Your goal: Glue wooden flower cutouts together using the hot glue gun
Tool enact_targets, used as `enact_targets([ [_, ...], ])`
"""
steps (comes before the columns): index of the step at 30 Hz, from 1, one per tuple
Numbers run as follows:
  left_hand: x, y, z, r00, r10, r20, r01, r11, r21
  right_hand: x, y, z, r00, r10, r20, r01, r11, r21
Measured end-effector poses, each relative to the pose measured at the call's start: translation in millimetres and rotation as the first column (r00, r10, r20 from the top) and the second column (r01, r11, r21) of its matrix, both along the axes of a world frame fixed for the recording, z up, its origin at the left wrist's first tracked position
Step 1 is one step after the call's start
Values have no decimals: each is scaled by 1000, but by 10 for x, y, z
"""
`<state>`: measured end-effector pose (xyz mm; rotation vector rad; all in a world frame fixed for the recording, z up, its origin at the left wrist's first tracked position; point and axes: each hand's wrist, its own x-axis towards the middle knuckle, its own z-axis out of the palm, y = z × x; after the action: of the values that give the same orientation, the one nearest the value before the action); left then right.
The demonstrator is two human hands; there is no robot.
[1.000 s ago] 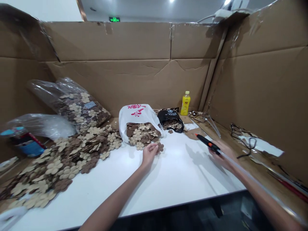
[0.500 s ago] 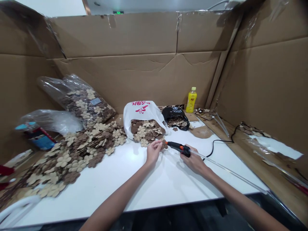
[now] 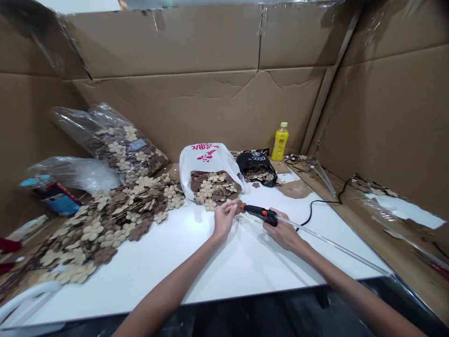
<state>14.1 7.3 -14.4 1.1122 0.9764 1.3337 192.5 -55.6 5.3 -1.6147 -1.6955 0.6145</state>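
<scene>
Over the middle of the white table [image 3: 157, 267], my left hand [image 3: 224, 219] is closed, pinching a small brown flower-shaped piece [image 3: 240, 206] by its edge. My right hand [image 3: 281, 229] wraps around the handle of a black and orange glue gun [image 3: 257, 211]. The gun's nozzle points left and meets the brown flower piece, as far as I can see. A long clear glue stick [image 3: 329, 243] runs out of the gun's back, over my right forearm towards the table's right corner. Behind my left hand, a white plastic bag [image 3: 206, 159] lies with beige and brown flower pieces spilling from its mouth.
A heap of flower pieces [image 3: 115, 220] covers the table's left side, below a clear bag of more pieces [image 3: 122, 150]. A black bag [image 3: 256, 164] and yellow bottle [image 3: 279, 142] stand at the back. A black cord [image 3: 310, 216] curves right. Cardboard walls [image 3: 168, 107] surround the table.
The view has tilted slightly downward, so the background sits higher in the picture. Both hands, the flower piece and the glue gun keep nearly the same positions.
</scene>
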Motion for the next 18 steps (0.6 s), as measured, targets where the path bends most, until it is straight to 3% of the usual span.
enact_targets([
  [10, 16, -30, 52, 1000, 14, 7, -14, 1000, 5, 3, -21, 49, 1000, -1, 21, 1, 1000, -12],
  [18, -25, -23, 99, 986, 133, -104, -116, 981, 155, 75, -69, 62, 996, -11, 89, 4, 997, 75],
])
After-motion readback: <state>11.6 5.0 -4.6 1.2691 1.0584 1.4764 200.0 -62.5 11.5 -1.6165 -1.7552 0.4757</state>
